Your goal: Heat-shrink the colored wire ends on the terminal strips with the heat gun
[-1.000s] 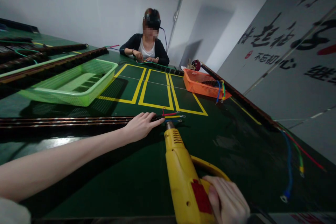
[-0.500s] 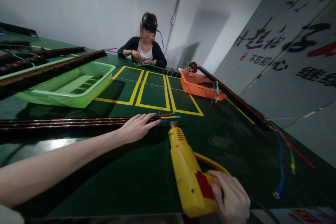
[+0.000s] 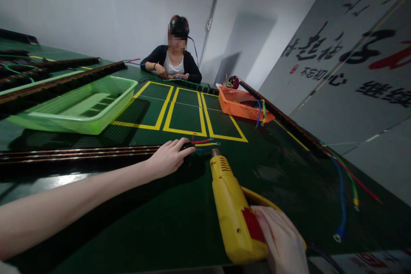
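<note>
My right hand (image 3: pixel 282 237) grips the handle of a yellow heat gun (image 3: pixel 233 205) with a red patch on its side. Its metal nozzle points away from me, just beside the ends of red, yellow and blue wires (image 3: pixel 205 144) tipped with metal ring terminals. These wires come out of a long, dark wire harness (image 3: pixel 80 154) with copper-coloured lines that lies across the table from the left. At the harness's right end, my left hand (image 3: pixel 170 156) closes its fingers and thumb around the dark part behind the wires.
A light green basket (image 3: pixel 96 125) stands beyond my left arm, with long dark strips across it. An orange basket (image 3: pixel 237 109) sits at the back right. Another dark strip with blue, green and red wires (image 3: pixel 342 197) runs down the right edge. A person (image 3: pixel 176 62) works opposite.
The heat gun has shifted slightly right, its nozzle still near the wire ends. My left hand stays on the harness end. The view has moved a little.
</note>
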{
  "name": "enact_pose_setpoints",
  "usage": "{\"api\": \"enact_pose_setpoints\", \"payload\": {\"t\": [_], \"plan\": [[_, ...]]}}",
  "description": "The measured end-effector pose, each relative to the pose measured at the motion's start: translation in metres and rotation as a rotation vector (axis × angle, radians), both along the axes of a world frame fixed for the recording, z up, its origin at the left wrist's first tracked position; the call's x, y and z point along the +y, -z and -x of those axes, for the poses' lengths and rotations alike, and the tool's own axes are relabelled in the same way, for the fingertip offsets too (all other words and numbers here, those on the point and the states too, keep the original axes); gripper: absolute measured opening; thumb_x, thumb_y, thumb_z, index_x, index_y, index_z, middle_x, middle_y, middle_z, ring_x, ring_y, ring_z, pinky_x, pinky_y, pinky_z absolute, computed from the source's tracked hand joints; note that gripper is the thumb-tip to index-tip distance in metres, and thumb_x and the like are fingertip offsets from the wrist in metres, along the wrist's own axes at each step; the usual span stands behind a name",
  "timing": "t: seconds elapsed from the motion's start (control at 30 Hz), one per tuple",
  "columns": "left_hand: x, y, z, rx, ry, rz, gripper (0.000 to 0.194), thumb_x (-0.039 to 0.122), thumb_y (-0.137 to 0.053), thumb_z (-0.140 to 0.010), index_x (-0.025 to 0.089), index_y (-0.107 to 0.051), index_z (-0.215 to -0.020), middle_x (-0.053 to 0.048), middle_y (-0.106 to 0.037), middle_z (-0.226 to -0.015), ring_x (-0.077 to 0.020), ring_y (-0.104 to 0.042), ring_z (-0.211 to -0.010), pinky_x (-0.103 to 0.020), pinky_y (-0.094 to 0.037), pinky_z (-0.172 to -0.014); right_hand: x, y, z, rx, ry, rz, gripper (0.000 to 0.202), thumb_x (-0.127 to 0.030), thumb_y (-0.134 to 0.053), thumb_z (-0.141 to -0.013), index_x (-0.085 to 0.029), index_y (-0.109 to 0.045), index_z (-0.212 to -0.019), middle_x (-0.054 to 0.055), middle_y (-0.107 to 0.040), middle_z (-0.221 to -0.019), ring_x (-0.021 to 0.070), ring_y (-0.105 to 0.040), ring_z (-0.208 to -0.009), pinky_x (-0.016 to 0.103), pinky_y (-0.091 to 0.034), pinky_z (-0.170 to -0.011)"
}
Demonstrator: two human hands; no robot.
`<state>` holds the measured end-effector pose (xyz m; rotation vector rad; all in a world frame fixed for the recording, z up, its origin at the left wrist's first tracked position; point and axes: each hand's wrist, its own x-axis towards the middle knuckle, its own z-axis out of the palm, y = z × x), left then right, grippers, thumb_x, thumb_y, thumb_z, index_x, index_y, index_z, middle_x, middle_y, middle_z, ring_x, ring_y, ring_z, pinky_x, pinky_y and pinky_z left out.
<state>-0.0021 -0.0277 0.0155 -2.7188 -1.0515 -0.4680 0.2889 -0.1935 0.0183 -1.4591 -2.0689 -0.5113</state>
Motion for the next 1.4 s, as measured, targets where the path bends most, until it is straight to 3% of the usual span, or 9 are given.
{"api": "enact_pose_setpoints", "payload": {"t": [0.17, 0.37, 0.57, 0.8, 1.13, 1.4], "plan": [[0.003, -0.001, -0.002, -0.057, 0.024, 0.034, 0.045, 0.013, -0.043, -0.082, 0.020, -0.045, -0.126, -0.013, -0.043, -0.125, -0.0214, -0.055, -0.098, -0.037, -0.048, -0.086, 0.005, 0.003, 0.023, 0.014, 0.026, -0.050, 0.045, -0.029, -0.025, -0.097, -0.018, -0.066, -0.080, 0.001, -0.071, -0.075, 0.0109, -0.065, -0.067, 0.023, -0.047, -0.064], [0.002, 0.004, 0.003, 0.006, 0.031, -0.019, 0.051, 0.018, -0.042, -0.085, 0.023, -0.036, -0.135, -0.012, -0.037, -0.134, -0.0247, -0.051, -0.108, -0.039, -0.046, -0.091, 0.000, 0.006, 0.052, 0.001, 0.055, -0.115, 0.039, -0.023, -0.029, -0.096, -0.014, -0.065, -0.083, 0.004, -0.071, -0.078, 0.0125, -0.066, -0.071, 0.024, -0.044, -0.071], [0.002, 0.006, 0.004, 0.017, 0.016, -0.032, 0.053, 0.019, -0.040, -0.088, 0.030, -0.031, -0.139, -0.010, -0.036, -0.136, -0.0250, -0.050, -0.113, -0.040, -0.045, -0.091, -0.005, 0.008, 0.059, 0.017, 0.033, -0.132, 0.034, -0.020, -0.032, -0.094, -0.014, -0.063, -0.082, 0.004, -0.071, -0.076, 0.0139, -0.065, -0.070, 0.027, -0.043, -0.073], [0.002, 0.006, 0.005, 0.019, 0.022, -0.041, 0.052, 0.020, -0.041, -0.088, 0.029, -0.033, -0.138, -0.011, -0.036, -0.137, -0.0256, -0.049, -0.114, -0.041, -0.045, -0.092, -0.004, 0.008, 0.055, 0.046, 0.020, -0.129, 0.032, -0.019, -0.032, -0.093, -0.016, -0.063, -0.083, 0.003, -0.071, -0.077, 0.0129, -0.065, -0.070, 0.026, -0.041, -0.073], [0.001, 0.005, 0.005, 0.030, 0.022, -0.051, 0.054, 0.019, -0.042, -0.086, 0.025, -0.032, -0.139, -0.012, -0.037, -0.136, -0.0236, -0.051, -0.109, -0.038, -0.045, -0.092, 0.008, 0.006, 0.018, 0.045, 0.050, -0.118, 0.036, -0.021, -0.032, -0.095, -0.014, -0.063, -0.079, 0.003, -0.070, -0.072, 0.0117, -0.064, -0.067, 0.025, -0.042, -0.068], [0.001, 0.007, 0.003, 0.004, 0.004, -0.053, 0.053, 0.019, -0.044, -0.085, 0.025, -0.034, -0.137, -0.012, -0.038, -0.134, -0.0235, -0.051, -0.109, -0.038, -0.045, -0.091, 0.002, 0.009, 0.017, 0.056, 0.007, -0.127, 0.035, -0.022, -0.031, -0.095, -0.015, -0.063, -0.081, 0.003, -0.070, -0.075, 0.0118, -0.065, -0.069, 0.026, -0.042, -0.072]]}}
